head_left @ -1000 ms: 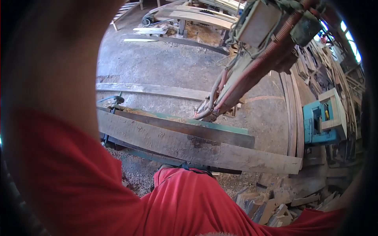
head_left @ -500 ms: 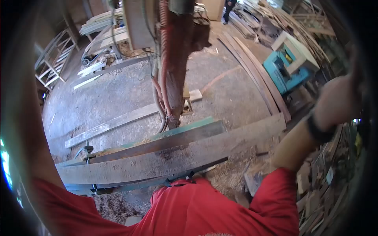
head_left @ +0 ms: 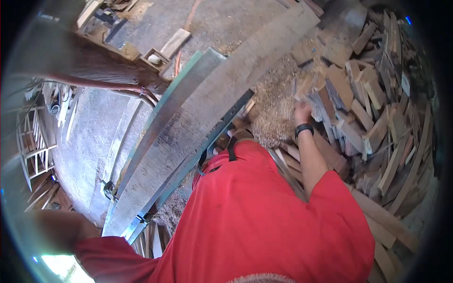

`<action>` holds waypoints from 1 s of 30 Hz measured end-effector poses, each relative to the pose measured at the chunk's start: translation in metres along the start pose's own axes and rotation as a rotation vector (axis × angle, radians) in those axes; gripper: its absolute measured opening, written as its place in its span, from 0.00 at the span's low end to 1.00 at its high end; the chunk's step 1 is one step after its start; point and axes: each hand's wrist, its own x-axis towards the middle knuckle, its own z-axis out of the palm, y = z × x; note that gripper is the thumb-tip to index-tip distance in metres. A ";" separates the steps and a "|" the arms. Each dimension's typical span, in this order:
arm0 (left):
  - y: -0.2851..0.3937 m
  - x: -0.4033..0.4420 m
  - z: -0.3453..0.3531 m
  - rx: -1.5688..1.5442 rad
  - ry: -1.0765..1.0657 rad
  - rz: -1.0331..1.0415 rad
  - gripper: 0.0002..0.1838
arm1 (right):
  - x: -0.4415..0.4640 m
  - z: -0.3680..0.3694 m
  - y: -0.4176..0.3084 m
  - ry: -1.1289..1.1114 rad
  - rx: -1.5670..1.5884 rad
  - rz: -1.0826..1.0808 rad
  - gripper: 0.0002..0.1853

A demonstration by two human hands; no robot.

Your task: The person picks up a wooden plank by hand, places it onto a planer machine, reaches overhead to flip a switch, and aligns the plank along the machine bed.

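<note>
One right hand (head_left: 303, 113), its grip impossible to tell, is beside heaped wood pieces (head_left: 339, 89), too overlapped to count; one long board (head_left: 207, 106) lies along the green-edged bench (head_left: 177, 86), near one small open box (head_left: 163, 55) containing something pale.

No legible txt, labels, brands, nos. or signs in view.
</note>
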 end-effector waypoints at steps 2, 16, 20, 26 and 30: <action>0.047 -0.027 -0.021 -0.141 0.146 -0.028 0.33 | -0.060 -0.013 0.090 -0.424 -0.217 0.071 0.12; 0.476 -0.330 -0.004 -1.691 -1.141 -0.774 0.22 | -0.161 -0.061 0.087 -0.611 -0.231 0.247 0.25; 0.534 -0.332 0.011 -1.354 -1.016 -0.535 0.19 | -0.116 -0.086 0.030 -0.471 -0.271 -0.003 0.23; 0.620 -0.343 0.044 -1.150 -0.947 -0.585 0.24 | 0.003 -0.100 0.084 -0.553 -0.169 0.067 0.20; 0.656 -0.347 0.051 -0.845 -0.984 -0.567 0.23 | 0.159 -0.099 0.129 -0.651 -0.078 0.124 0.20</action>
